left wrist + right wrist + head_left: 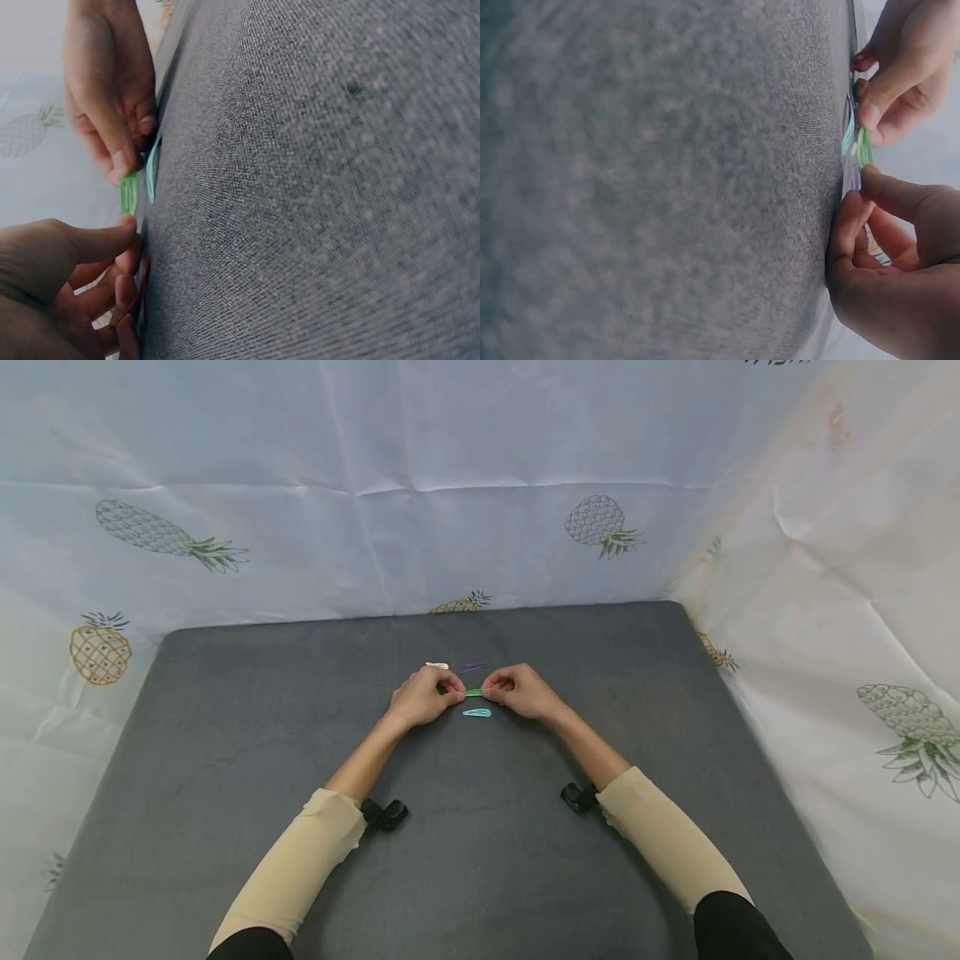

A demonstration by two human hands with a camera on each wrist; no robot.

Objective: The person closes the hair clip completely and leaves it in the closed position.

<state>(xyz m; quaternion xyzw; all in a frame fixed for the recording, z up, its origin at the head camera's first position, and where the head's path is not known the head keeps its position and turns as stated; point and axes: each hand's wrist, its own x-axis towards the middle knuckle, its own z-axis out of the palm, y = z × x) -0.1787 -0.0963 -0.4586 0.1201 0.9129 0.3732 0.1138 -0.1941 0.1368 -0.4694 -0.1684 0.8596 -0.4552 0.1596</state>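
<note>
Green, slim, elongated hair clip [473,692] is located between the fingertips of both hands, above the tabletop. Left hand [425,696]: thumb and finger narrowed to a pinch on one end of the clip. Right hand [525,691]: thumb and finger likewise pinch the opposite end. Turquoise teardrop-shaped hair clip [477,712] lies just beside the fingertips, on the wearer's side. Purple slender hair clip [473,667] lies just beyond the fingertips, between the two hands. Cream-white narrow hair clip [437,665] lies just past the left fingers, partly covered by them. Slim red item [142,286] is noted behind the left fingers in the left wrist view; its full form cannot be told. Dark grey cloth-textured tabletop [480,860] extends beneath all fingers. White pineapple-print fabric sheet [480,427] hangs well beyond them.
</note>
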